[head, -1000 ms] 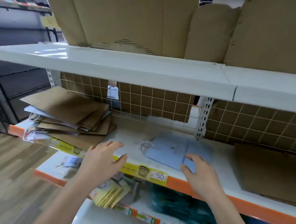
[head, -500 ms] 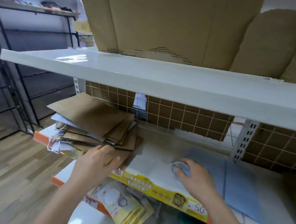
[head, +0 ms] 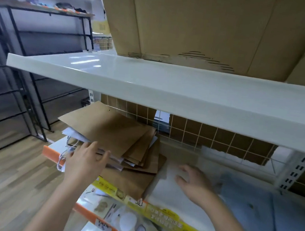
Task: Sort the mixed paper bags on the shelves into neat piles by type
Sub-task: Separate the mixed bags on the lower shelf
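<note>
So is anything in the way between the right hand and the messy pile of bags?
Nothing visible. Only bare white shelf lies between the right hand and the mixed pile of paper bags. The left hand already touches the pile's front edge.

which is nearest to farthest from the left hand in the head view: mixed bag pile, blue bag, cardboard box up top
1. mixed bag pile: left end of the shelf, the left hand touches its front edge.
2. blue bag: flat on the same shelf, far right, beyond the right hand.
3. cardboard box: on the top shelf, above.
</note>
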Tool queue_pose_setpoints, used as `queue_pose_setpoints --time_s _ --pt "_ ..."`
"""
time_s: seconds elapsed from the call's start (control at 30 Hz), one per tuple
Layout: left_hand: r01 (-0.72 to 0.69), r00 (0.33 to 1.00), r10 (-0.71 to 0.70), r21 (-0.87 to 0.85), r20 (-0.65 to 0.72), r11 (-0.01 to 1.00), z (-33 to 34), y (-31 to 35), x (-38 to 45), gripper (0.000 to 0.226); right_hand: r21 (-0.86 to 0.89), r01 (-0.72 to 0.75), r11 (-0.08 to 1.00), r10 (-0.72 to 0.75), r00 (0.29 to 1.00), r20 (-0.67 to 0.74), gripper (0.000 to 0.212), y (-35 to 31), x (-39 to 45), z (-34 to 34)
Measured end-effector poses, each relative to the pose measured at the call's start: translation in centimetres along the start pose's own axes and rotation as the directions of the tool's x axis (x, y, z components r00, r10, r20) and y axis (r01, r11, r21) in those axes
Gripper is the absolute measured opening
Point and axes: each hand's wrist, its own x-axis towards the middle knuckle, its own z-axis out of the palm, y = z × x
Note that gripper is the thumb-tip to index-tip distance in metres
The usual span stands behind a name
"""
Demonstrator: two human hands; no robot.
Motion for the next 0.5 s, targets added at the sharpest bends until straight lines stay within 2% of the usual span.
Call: queue_pose_setpoints --time_s 0.13,0.5 --pt "0.04 0.999 -0.042 0.058 0.027 0.998 0.7 -2.5 4.5 0.05 0.018 -0.033 0.999 0.033 0.999 -0.002 0.044 -0.9 1.2 1.5" --pt "-0.069 0.988 0.023 0.297 0.156 0.952 2.2 -11.1 17.9 0.067 0.143 -0.195 0.97 0.202 0.978 -0.042 0.042 -9.1 4.1 6.8"
